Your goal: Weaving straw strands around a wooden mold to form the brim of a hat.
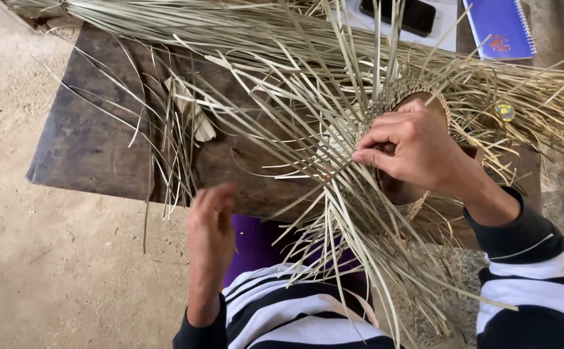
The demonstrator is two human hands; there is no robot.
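Observation:
My right hand [414,145] pinches pale palm-leaf strips against the side of a half-woven round straw piece [398,97], which sits over a dark wooden form. Long loose strips [334,220] fan out from the weave toward me and to the sides. My left hand [209,232] hovers lower left, blurred, fingers loosely apart, holding nothing that I can make out. Both arms wear black-and-white striped sleeves.
A dark wooden table [94,142] carries a bundle of long dried leaves [165,22] along its far edge. A black phone [401,13] and a blue spiral notebook [498,26] lie at the back right. Dirt floor [49,278] lies to the left.

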